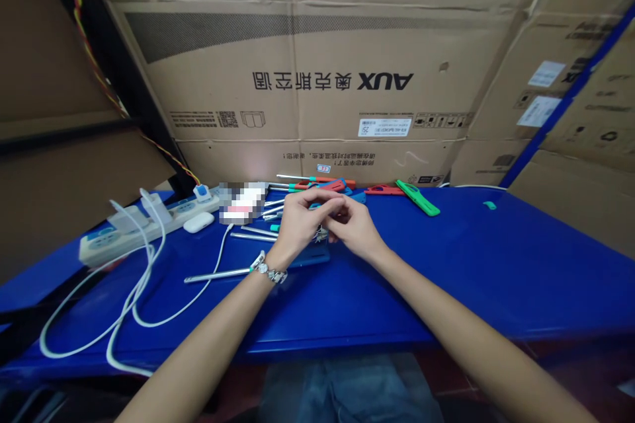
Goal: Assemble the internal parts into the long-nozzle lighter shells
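My left hand [302,219] and my right hand [358,227] meet above the blue table, fingers curled and fingertips pressed together. What they pinch is mostly hidden; a small shiny metallic bit [321,234] shows below the fingers, and I cannot tell what it is. Behind and left of the hands lies a heap of long-nosed lighters with silver tubes, among them a red one [342,184]. A blue lighter [312,256] lies under my left wrist, its tube pointing left. To the right of the hands rest a green lighter [418,198] and another red lighter [384,190].
A white power strip [112,246] with plugs and white cables [143,277] occupies the left. Beside it are a white earphone case [198,222] and a pixelated phone-like object [243,203]. Cardboard [317,99] walls the back. A small teal piece [489,205] lies far right.
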A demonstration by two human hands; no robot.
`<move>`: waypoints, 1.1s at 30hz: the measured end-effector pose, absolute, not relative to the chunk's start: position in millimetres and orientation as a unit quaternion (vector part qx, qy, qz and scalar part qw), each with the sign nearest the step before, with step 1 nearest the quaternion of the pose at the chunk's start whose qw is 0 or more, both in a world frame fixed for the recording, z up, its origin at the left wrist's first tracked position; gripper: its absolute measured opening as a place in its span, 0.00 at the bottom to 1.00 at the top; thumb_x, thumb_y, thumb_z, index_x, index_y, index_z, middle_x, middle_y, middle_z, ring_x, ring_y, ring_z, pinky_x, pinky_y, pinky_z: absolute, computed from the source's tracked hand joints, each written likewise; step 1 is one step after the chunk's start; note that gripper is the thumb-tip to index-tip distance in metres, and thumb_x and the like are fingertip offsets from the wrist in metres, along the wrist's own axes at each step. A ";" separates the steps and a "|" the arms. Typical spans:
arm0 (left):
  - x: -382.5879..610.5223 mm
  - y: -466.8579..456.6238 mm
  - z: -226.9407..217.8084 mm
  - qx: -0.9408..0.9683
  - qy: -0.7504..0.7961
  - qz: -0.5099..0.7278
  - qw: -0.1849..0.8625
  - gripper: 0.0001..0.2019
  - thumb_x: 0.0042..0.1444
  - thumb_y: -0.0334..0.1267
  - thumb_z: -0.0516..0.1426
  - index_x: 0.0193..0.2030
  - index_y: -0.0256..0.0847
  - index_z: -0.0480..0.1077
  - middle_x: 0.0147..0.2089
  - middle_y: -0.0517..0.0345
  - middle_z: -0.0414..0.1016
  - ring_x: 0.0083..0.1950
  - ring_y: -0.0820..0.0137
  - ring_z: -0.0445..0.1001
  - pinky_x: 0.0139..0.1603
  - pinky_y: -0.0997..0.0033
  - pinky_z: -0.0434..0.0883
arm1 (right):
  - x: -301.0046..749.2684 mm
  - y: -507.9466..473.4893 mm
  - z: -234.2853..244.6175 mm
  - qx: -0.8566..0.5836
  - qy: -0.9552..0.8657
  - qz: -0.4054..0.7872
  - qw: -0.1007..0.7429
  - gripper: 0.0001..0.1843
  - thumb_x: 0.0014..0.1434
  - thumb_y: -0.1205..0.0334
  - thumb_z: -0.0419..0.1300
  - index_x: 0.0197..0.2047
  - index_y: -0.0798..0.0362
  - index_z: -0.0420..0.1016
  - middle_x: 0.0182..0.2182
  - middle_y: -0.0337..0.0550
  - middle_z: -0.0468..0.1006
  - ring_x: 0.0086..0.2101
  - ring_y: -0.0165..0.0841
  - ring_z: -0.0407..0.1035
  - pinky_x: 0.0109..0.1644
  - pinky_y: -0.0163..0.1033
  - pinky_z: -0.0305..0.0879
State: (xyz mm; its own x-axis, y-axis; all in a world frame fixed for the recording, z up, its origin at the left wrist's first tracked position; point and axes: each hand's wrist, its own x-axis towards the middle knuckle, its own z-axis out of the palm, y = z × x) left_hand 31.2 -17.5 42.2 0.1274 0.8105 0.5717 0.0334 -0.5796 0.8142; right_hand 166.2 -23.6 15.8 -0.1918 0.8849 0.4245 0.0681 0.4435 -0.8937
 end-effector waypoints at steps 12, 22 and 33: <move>25.3 -18.7 42.1 0.697 0.320 0.576 0.284 0.09 0.51 0.42 0.66 0.34 0.38 0.76 0.35 0.55 0.79 0.37 0.68 0.76 0.43 0.67 0.74 | 163.4 -23.5 13.4 -0.356 -0.681 0.372 0.520 0.17 0.53 0.50 0.67 0.31 0.52 0.66 0.22 0.34 0.70 0.22 0.28 0.66 0.25 0.33 0.64; 6.2 -20.8 50.9 0.804 0.224 0.466 0.295 0.12 0.65 0.41 0.55 0.48 0.46 0.79 0.60 0.51 0.74 0.64 0.59 0.67 0.64 0.52 0.65 | 177.5 -37.8 29.7 -0.306 -0.719 0.442 0.440 0.21 0.59 0.43 0.60 0.42 0.54 0.72 0.25 0.38 0.73 0.23 0.28 0.68 0.23 0.32 0.64; 22.7 -21.7 40.1 0.687 0.298 0.590 0.303 0.06 0.52 0.39 0.66 0.31 0.39 0.78 0.31 0.57 0.78 0.32 0.69 0.75 0.38 0.67 0.73 | 160.0 -28.1 11.8 -0.362 -0.686 0.337 0.533 0.16 0.56 0.52 0.65 0.42 0.52 0.70 0.24 0.34 0.69 0.23 0.27 0.64 0.23 0.32 0.61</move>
